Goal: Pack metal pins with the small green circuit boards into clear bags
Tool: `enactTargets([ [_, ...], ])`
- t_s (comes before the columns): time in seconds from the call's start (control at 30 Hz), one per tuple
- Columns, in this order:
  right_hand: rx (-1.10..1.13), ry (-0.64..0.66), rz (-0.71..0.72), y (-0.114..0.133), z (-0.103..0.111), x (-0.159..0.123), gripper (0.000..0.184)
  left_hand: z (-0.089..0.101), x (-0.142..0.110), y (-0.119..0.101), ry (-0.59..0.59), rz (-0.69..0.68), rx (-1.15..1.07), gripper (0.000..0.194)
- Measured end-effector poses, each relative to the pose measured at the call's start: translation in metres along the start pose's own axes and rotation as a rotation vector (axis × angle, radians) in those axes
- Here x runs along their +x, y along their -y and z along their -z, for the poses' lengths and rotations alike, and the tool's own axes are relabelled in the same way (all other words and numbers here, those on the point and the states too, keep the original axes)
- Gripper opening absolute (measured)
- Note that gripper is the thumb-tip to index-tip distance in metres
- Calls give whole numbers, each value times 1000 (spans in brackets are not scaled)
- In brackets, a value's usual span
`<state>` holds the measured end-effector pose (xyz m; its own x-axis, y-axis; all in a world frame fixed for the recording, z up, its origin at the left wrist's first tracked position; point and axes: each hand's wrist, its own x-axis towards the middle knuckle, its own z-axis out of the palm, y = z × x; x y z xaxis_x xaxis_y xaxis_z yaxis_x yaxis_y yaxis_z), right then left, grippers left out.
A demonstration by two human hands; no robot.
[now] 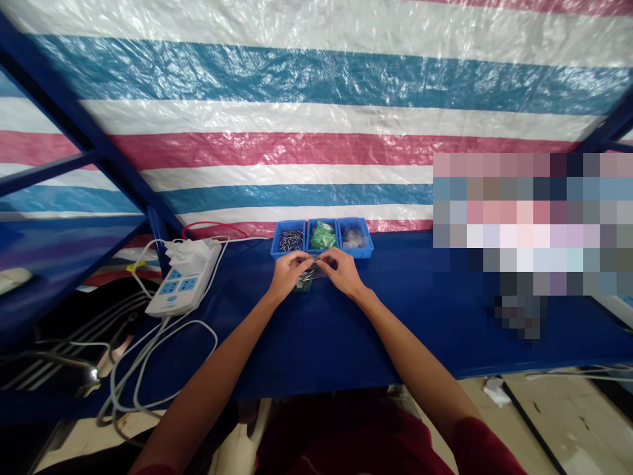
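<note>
My left hand and my right hand meet just in front of the small blue bins, thumbs and fingers pinched together. Between the fingertips is a small, shiny, partly see-through item, too small to make out. A greenish piece lies on the blue table by the left fingers. Behind the hands, the left bin holds several dark metal pins or screws. Green plastic packets fill the middle bin, and clear packets lie in the right bin.
A white power strip with plugs sits to the left on the blue table, and its looped cables trail toward the front edge. A blue frame post rises at left. Striped sheeting hangs behind. The right side is pixelated.
</note>
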<state>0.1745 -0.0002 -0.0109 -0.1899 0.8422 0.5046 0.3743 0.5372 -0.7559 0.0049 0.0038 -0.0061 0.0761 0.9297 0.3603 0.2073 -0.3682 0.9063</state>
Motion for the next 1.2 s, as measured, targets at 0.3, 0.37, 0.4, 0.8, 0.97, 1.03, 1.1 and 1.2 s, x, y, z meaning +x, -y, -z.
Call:
enactTargets([
  [0.3,53,18,-54,2,-1,0,16,-2,-2,-2,33,73,-52,30],
  [0.37,56,29,-55,2,-1,0,16,-2,-2,-4,49,85,-74,30],
  [0.4,53,27,-53,2,0,0,16,-2,-2,-4,54,85,-90,30],
  [0.8,248,25,-150,4,-2,1,28,-3,-2,0,-2,34,-96,28],
  [0.97,284,46,-195,2,-2,1,33,-3,-2,-3,29,47,-110,28],
  [1.03,282,48,-203,1,-2,1,32,-3,-3,-6,32,52,-118,31],
  [1.1,284,38,-205,1,-2,1,31,-2,-4,-8,20,48,-137,33],
  [1.2,340,8,-223,0,-2,1,31,-1,-5,-9,40,4,-134,19],
])
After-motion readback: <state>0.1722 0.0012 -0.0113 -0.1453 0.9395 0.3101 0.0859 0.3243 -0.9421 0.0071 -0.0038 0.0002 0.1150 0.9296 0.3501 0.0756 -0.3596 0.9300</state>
